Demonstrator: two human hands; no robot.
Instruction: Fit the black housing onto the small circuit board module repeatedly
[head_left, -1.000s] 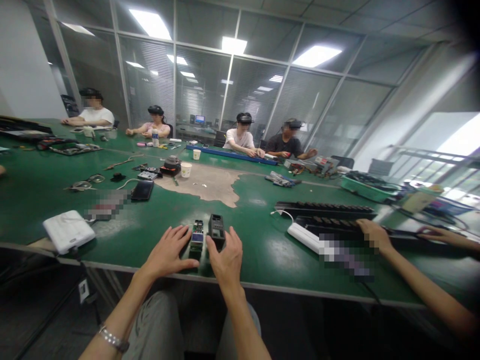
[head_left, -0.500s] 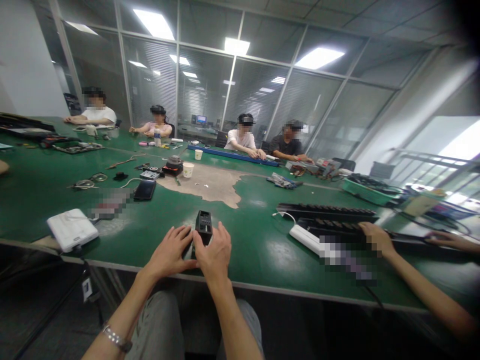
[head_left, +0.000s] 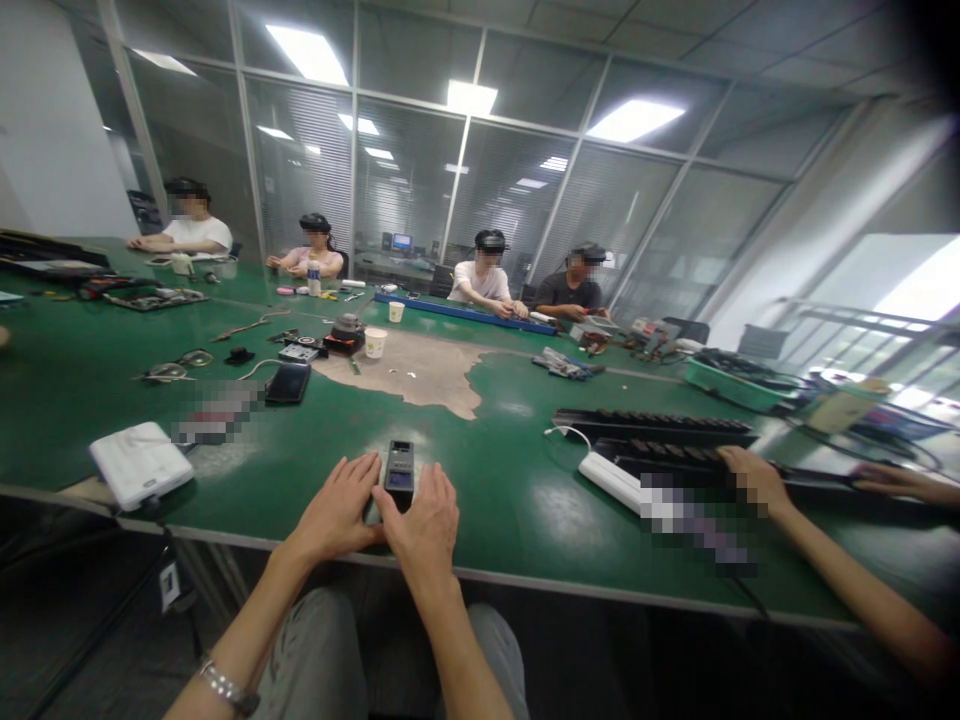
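**Blue-violet screen [head_left: 400, 480] sits within small black plastic casing [head_left: 403, 464]**

The casing lies just below the centre of the frame, on the green tabletop [head_left: 510, 520], its long side running away from the person. The screen shows in its near opening, so the two appear to be brought together; no fastening shows, and the near end is too small and covered to tell whether everything sits flush.

The left hand [head_left: 337, 510] is spread wide along the casing's left side, thumb apart from the fingers. The right hand [head_left: 426, 515] curves round the near right, its thumb at the casing's near left corner; whether it grips or merely steadies, I cannot tell.

A black phone [head_left: 288, 382] lies left of centre, and a flat white box [head_left: 141, 465] at lower left.
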